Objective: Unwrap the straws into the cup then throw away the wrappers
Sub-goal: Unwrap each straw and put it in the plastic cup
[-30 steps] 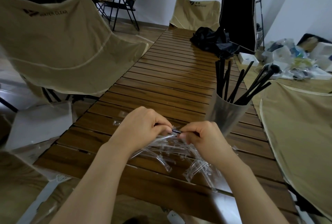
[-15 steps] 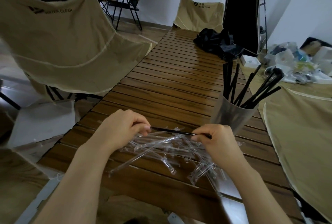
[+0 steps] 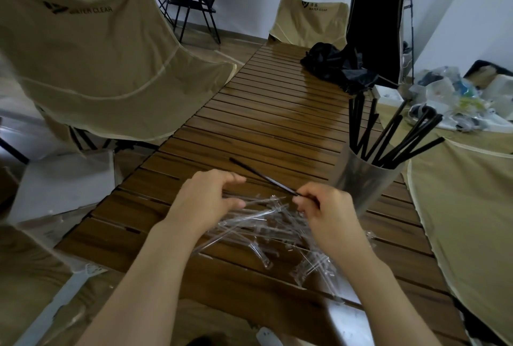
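Note:
A bare black straw (image 3: 261,175) slants up and to the left over the slatted wooden table (image 3: 266,129); my right hand (image 3: 323,211) pinches its near end. My left hand (image 3: 206,197) holds a clear empty wrapper (image 3: 261,201) just left of that pinch. Under both hands lies a heap of clear wrappers (image 3: 277,232). A translucent cup (image 3: 361,179) stands to the right of my right hand, with several black straws (image 3: 388,134) leaning out of it.
Beige folding chairs stand on the left (image 3: 97,62), at the table's far end (image 3: 311,18) and on the right (image 3: 466,207). A black bag (image 3: 338,66) lies on the far table. Clutter (image 3: 455,101) is piled at the back right.
The straw has come wholly out of its wrapper and its free end has swung up and away. My hands have drawn apart, the left keeping the wrapper.

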The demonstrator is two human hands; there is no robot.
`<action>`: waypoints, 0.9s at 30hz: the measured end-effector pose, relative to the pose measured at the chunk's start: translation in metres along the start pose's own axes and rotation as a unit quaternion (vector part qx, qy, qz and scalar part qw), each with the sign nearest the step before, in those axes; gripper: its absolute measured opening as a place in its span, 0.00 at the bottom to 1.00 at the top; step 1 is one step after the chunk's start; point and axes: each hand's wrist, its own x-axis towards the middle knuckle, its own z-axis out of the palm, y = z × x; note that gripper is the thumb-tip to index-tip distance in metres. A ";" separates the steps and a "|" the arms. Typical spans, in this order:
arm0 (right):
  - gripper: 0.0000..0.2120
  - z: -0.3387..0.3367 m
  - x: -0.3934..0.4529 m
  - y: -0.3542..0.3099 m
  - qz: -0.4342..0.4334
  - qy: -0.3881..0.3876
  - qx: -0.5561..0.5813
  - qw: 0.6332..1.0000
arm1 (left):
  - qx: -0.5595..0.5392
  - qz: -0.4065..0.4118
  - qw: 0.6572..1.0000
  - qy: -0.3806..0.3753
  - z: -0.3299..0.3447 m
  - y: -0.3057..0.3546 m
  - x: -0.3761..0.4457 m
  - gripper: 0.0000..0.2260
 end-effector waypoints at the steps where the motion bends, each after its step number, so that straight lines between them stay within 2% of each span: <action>1: 0.07 0.003 -0.001 -0.003 -0.006 -0.005 0.004 1.000 | -0.013 0.003 1.000 0.005 0.001 0.005 -0.001 0.22; 5: 0.05 0.008 0.001 -0.006 -0.007 -0.016 0.030 0.999 | -0.135 -0.006 0.991 0.018 -0.003 0.019 0.000 0.15; 8: 0.05 0.008 0.002 -0.005 0.003 -0.012 0.050 0.999 | -0.252 -0.024 0.966 0.044 -0.004 0.023 -0.002 0.10; 12: 0.05 0.010 0.002 -0.011 0.004 -0.038 0.069 0.997 | -0.350 -0.087 0.930 0.073 -0.001 0.029 -0.003 0.07; 14: 0.06 0.012 0.001 -0.010 0.009 -0.040 0.067 0.997 | -0.388 -0.115 0.907 0.119 -0.001 0.031 -0.003 0.06; 17: 0.06 0.013 0.001 -0.005 0.028 -0.042 0.069 0.996 | -0.458 -0.161 0.851 0.201 -0.007 0.030 -0.003 0.05; 20: 0.05 0.017 0.001 -0.001 0.042 -0.055 0.062 0.996 | -0.454 -0.174 0.821 0.300 -0.012 0.024 -0.001 0.06; 24: 0.09 0.030 -0.003 0.006 0.049 -0.091 0.046 0.994 | -0.457 -0.170 0.737 0.468 -0.019 0.013 -0.001 0.08; 25: 0.09 0.033 -0.005 0.006 0.044 -0.098 0.042 0.993 | -0.454 -0.170 0.729 0.483 -0.020 0.012 -0.002 0.08; 27: 0.15 0.039 -0.008 0.005 0.024 -0.083 0.044 0.995 | -0.455 -0.173 0.737 0.469 -0.016 0.013 -0.002 0.08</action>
